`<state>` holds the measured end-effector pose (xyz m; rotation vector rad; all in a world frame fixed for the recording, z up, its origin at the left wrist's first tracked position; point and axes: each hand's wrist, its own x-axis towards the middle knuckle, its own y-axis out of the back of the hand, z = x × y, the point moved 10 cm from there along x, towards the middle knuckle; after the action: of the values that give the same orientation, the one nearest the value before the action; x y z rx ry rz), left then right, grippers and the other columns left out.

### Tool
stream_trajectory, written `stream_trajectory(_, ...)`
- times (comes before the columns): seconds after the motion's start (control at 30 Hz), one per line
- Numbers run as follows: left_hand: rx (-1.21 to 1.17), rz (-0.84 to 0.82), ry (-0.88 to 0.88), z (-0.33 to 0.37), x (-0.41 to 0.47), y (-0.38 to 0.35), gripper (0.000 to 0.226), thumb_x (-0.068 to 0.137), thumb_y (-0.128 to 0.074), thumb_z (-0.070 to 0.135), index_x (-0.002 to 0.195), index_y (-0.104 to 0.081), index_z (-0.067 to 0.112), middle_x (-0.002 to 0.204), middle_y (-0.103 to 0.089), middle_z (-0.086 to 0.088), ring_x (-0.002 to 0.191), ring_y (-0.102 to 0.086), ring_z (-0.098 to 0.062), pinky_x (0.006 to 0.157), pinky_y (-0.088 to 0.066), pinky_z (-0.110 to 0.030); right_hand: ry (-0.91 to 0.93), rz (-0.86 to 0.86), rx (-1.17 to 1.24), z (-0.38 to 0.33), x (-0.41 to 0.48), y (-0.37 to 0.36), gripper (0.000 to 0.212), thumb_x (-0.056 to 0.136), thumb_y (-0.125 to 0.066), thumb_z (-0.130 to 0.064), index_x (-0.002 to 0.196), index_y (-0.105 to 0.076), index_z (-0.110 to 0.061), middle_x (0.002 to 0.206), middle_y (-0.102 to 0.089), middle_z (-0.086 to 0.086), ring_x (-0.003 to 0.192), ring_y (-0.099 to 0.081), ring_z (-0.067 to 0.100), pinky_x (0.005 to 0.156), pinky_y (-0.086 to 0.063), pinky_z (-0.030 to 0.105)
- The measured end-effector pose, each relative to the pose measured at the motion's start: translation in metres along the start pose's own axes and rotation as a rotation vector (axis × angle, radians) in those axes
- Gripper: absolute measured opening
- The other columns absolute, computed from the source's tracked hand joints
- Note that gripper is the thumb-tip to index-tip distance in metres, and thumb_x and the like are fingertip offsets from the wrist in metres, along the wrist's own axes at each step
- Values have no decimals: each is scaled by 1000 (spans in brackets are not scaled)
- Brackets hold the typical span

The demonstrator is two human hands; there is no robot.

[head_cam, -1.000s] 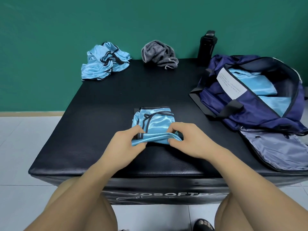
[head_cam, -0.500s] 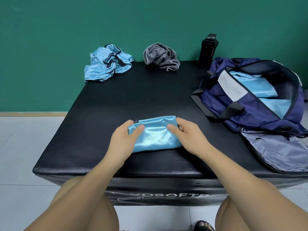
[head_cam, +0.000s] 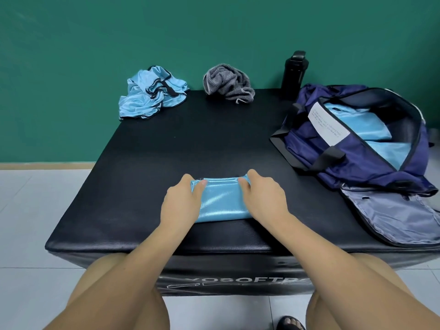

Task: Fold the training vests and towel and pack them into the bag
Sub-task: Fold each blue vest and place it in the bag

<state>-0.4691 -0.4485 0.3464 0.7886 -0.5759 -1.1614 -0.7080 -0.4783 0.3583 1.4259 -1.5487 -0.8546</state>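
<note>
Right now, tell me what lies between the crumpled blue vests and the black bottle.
The bunched grey towel lies there, between crumpled vests and bottle, in the head view.

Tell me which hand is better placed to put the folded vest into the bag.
Right, probably. The right hand grips the folded vest at the end nearer the bag, which lies open on the right; the left hand grips the other end and would reach across.
</note>
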Motion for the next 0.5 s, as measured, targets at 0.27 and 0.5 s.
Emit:
stream_trajectory(0.27,263,40,-23,0,3,4,45,104,-42,67,107,-43,23,74,-62,-2,69,-61,-26,66,-53,-41,155,246,-203,-4,8,-6,18,97,-61,-30,107,-58,-15,94,-52,4,80,-47,28,72,-41,43)
stream_trajectory(0.5,59,-42,28,3,4,2,51,102,-46,68,84,-39,21,101,-47,1,73,-52,-17,61,-39,-36,218,301,-213,-5,7,-18,13,101,-51,-25,109,-61,-19,103,-53,2,89,-47,28,79,-39,42)
